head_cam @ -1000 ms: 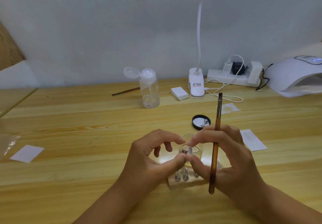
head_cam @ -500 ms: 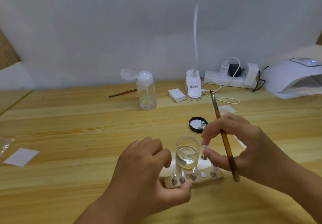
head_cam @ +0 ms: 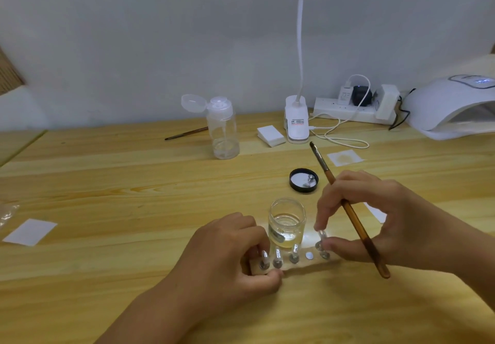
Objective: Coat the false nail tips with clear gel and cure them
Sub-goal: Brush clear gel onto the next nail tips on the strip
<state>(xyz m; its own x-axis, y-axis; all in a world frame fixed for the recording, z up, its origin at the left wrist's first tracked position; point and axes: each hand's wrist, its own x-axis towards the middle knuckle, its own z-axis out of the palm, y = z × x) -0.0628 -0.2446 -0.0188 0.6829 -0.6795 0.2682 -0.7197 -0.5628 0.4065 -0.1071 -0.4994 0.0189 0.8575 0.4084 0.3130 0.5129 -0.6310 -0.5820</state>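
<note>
A small wooden holder block (head_cam: pixel 308 264) lies near the table's front, with several clear nail tips on metal pegs standing in it and one bare round magnet (head_cam: pixel 309 256). My left hand (head_cam: pixel 227 258) grips the block's left end between thumb and fingers. My right hand (head_cam: pixel 375 223) pinches one nail tip on its peg (head_cam: pixel 321 238) just above the block's right end, and a brown gel brush (head_cam: pixel 348 209) sits tucked between its fingers, bristles pointing up and away. An open glass jar of clear gel (head_cam: pixel 287 223) stands right behind the block.
The jar's black lid (head_cam: pixel 304 180) lies behind, a metal peg inside it. The white curing lamp (head_cam: pixel 455 110) stands at the far right beside a power strip (head_cam: pixel 348 108). Also here: a desk lamp base (head_cam: pixel 296 121), a clear pump bottle (head_cam: pixel 222 129), a second brush (head_cam: pixel 186 133), white pads and paper slips.
Both hands came apart from over the jar. My left hand dropped to the block's left end; my right hand carried a nail tip down to the block's right end, the brush tilting.
</note>
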